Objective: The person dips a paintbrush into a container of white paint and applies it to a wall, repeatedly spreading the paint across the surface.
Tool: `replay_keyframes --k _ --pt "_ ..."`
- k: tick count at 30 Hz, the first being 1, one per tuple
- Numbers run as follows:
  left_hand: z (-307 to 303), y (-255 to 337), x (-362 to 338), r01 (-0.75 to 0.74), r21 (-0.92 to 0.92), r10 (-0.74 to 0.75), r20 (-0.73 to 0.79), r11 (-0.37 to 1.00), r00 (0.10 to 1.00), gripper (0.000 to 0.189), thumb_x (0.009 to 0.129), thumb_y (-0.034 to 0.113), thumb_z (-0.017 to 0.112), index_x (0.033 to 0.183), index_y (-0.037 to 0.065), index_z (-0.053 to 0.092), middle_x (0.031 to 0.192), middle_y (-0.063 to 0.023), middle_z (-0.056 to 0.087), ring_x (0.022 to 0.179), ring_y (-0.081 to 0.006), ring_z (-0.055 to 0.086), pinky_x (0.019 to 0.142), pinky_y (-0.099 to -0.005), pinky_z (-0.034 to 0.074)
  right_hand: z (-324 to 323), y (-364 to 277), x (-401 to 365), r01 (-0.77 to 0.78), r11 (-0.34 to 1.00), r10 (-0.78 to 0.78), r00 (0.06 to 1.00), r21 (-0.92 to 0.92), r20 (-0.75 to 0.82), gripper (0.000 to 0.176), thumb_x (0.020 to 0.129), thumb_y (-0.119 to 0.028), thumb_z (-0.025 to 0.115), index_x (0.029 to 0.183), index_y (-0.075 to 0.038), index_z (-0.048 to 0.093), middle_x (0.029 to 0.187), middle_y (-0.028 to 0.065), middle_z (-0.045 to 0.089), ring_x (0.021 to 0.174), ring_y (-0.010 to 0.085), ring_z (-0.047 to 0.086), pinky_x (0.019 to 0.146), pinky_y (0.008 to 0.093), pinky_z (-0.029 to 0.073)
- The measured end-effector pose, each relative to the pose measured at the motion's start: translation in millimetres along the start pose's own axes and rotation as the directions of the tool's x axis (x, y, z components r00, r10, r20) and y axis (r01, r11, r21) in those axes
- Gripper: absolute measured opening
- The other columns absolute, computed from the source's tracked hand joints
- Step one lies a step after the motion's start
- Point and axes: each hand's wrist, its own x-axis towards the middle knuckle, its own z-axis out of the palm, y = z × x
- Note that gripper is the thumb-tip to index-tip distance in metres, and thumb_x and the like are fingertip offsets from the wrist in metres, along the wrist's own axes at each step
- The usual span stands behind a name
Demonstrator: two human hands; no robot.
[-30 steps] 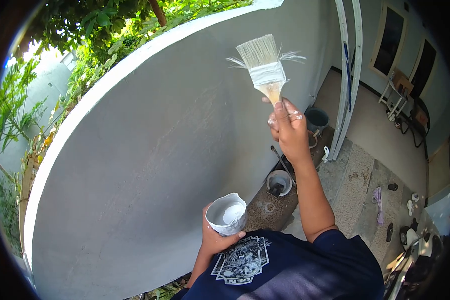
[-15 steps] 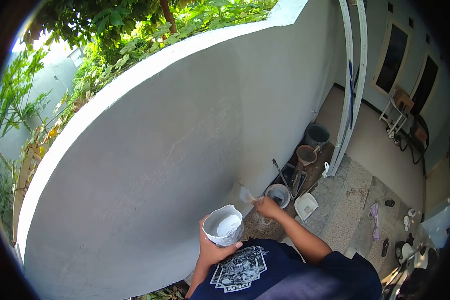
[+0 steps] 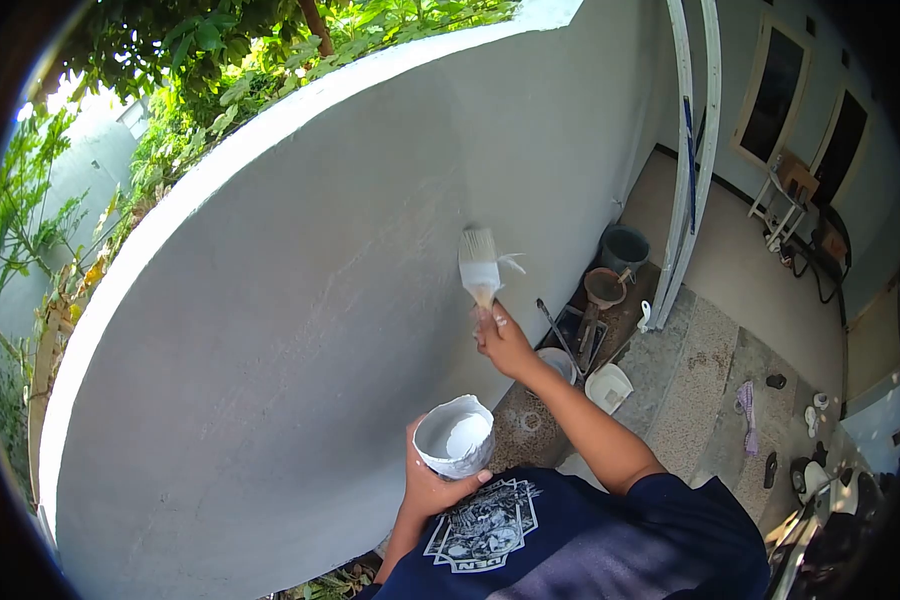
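A flat paintbrush (image 3: 480, 262) is gripped by its handle in my right hand (image 3: 503, 342). Its bristles point up at the grey wall (image 3: 350, 290), and a fresh white streak of paint shows beside them. Whether the bristle tips touch the wall is hard to tell. Close to my chest, my left hand (image 3: 430, 490) is wrapped around a paint-smeared, rough-rimmed tub (image 3: 454, 436). White paint lies inside the tub.
By the wall's foot stand a dark bucket (image 3: 625, 246), a brownish basin (image 3: 605, 288) and a pale bucket (image 3: 558, 366). A white dustpan (image 3: 608, 387) lies on the paving. Tall white metal rails (image 3: 692, 160) rise at the right. Shoes and a cloth (image 3: 746, 410) lie farther right.
My right hand has raised the paintbrush up the wall, from beside the pale bucket to well above the tub. A white streak now shows there. My left hand still holds the tub.
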Motion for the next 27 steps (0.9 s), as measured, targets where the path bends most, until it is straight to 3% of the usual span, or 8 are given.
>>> replay_keyframes --k 5,7,8,10,15,18,25,27 --pt "-1 -4 -5 0.031 0.000 -0.031 -0.034 1.000 0.999 0.103 0.065 0.024 0.096 0.140 -0.002 0.032 0.134 -0.0206 0.053 0.126 -0.0287 0.056 0.108 -0.0432 0.043 -20 120 -75 -0.217 0.760 0.349 0.931 -0.613 0.103 0.041 0.103 -0.037 0.050 0.116 0.000 0.061 0.102 0.0238 0.071 0.095 0.0438 0.068 0.084 0.0501 0.052" --pt "-2 -1 -7 0.040 -0.003 -0.040 -0.028 0.999 0.999 0.103 0.064 0.024 0.096 0.141 -0.002 0.032 0.134 -0.0207 0.053 0.126 -0.0290 0.056 0.108 -0.0433 0.043 -35 123 -84 -0.226 0.444 0.619 0.777 -0.867 0.115 0.046 0.097 -0.038 0.058 0.108 0.005 0.070 0.110 0.0322 0.068 0.103 0.0467 0.066 0.091 0.0491 0.051" --pt "-2 0 -5 0.041 -0.008 -0.041 -0.030 0.999 0.999 0.103 0.064 0.024 0.096 0.141 -0.002 0.032 0.134 -0.0207 0.053 0.127 -0.0292 0.056 0.108 -0.0434 0.043 -41 125 -79 -0.224 0.443 0.616 0.780 -0.868 0.113 0.046 0.097 -0.038 0.058 0.108 0.005 0.070 0.110 0.0322 0.068 0.103 0.0467 0.066 0.091 0.0491 0.051" --pt "-3 -3 -3 0.027 0.000 -0.027 -0.036 1.000 0.999 0.104 0.064 0.024 0.096 0.141 -0.001 0.031 0.134 -0.0208 0.053 0.127 -0.0295 0.056 0.108 -0.0434 0.043 -50 75 -61 -0.120 0.382 0.647 0.743 -0.916 0.172 0.047 0.094 -0.039 0.061 0.100 0.006 0.073 0.110 0.0325 0.068 0.105 0.0447 0.067 0.095 0.0473 0.051" --pt "-4 -4 -3 0.026 0.002 -0.026 -0.009 1.000 1.000 0.103 0.064 0.024 0.096 0.140 -0.001 0.032 0.133 -0.0206 0.054 0.127 -0.0294 0.056 0.107 -0.0431 0.043 -61 -88 62 0.213 0.331 0.436 0.829 -0.919 0.350 0.041 0.088 -0.035 0.066 0.085 0.004 0.073 0.084 0.0271 0.070 0.079 0.0396 0.069 0.075 0.0478 0.053" --pt "-4 1 -5 0.005 0.000 -0.005 0.008 1.000 1.000 0.102 0.064 0.024 0.097 0.140 -0.001 0.033 0.133 -0.0204 0.054 0.127 -0.0290 0.056 0.107 -0.0430 0.043 -65 -204 106 0.254 0.216 0.414 0.851 -0.943 0.324 0.033 0.088 -0.028 0.069 0.088 0.004 0.073 0.079 0.0220 0.070 0.075 0.0354 0.068 0.071 0.0440 0.052" --pt "0 4 -12 0.019 -0.031 -0.021 -0.067 0.999 0.997 0.103 0.063 0.023 0.097 0.140 -0.001 0.033 0.134 -0.0205 0.054 0.127 -0.0291 0.055 0.109 -0.0433 0.042 -112 -315 45 0.313 0.513 -0.050 0.941 -0.799 0.336 0.034 0.100 -0.028 0.059 0.110 0.002 0.072 0.062 0.0026 0.055 0.049 0.0099 0.046 0.050 0.0280 0.040" --pt "-2 4 -11 0.026 -0.017 -0.027 -0.075 1.000 0.997 0.103 0.064 0.023 0.097 0.140 -0.001 0.033 0.134 -0.0211 0.054 0.127 -0.0297 0.055 0.109 -0.0437 0.042 -118 -308 26 0.278 0.873 -0.303 0.953 -0.402 0.001 0.032 0.104 -0.030 0.058 0.110 0.000 0.067 0.066 0.0002 0.054 0.052 0.0051 0.044 0.049 0.0247 0.037"
